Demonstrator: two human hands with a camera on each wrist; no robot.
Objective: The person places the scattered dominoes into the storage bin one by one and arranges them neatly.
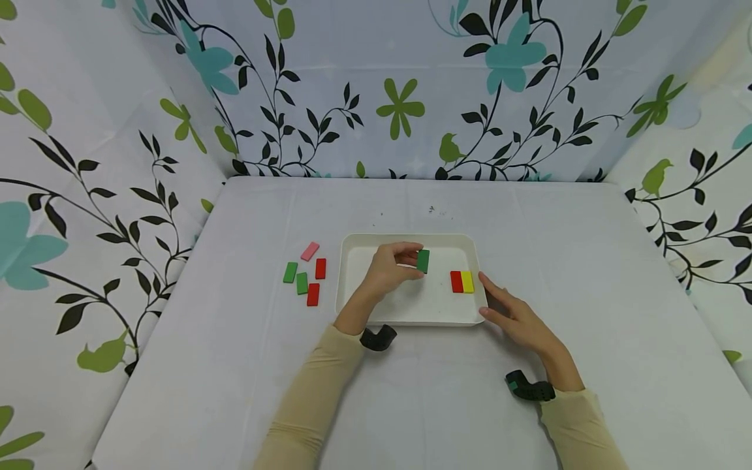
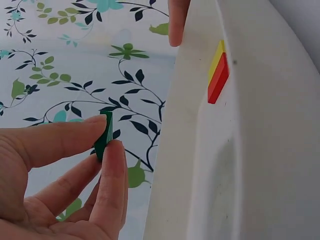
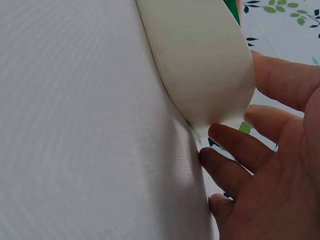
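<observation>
My left hand [image 1: 395,267] pinches a small flat green block [image 1: 423,261] between thumb and fingertips, above the white tray [image 1: 399,313]. The left wrist view shows this green block [image 2: 104,136] upright and edge-on in the fingers. Inside the tray at its right end lie a red block [image 1: 456,282] and a yellow block [image 1: 467,282], side by side. My right hand [image 1: 519,320] is at the tray's right edge, its fingers loosely extended. In the right wrist view its fingertips [image 3: 220,132] are right at the tray's outer wall [image 3: 200,60].
Left of the tray, several loose blocks lie on the white-covered table [image 1: 235,365]: a pink block [image 1: 309,251], two red blocks [image 1: 320,268] and two green blocks [image 1: 290,272]. Leaf-patterned cloth [image 1: 352,65] hangs behind the table and along both sides.
</observation>
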